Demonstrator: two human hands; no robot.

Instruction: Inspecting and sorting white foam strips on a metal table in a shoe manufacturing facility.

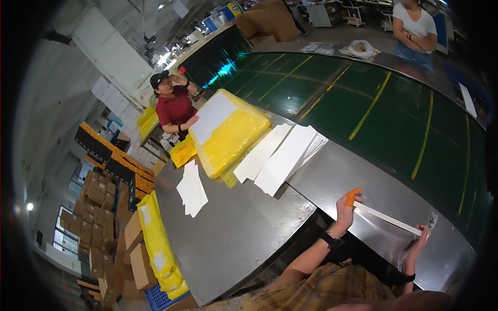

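My left hand (345,211), with an orange finger cover on one finger, grips one end of a flat white strip (388,218). At its other end my right hand (416,248) has its fingers closed on it. The strip shows nearly edge-on above the metal table (233,238), so I cannot tell if it is one piece or a thin stack. To the left of my hands lie overlapping long white sheets (285,163). Beside these rests a large yellow plastic-wrapped package (233,135) with a white top patch.
A smaller pile of white sheets (192,191) lies farther left. A green conveyor belt (332,98) with yellow lines runs beyond the table. A person in a red shirt (176,106) touches the yellow package. Another person (415,31) stands beyond the belt. Yellow packages (161,249) are stacked at lower left.
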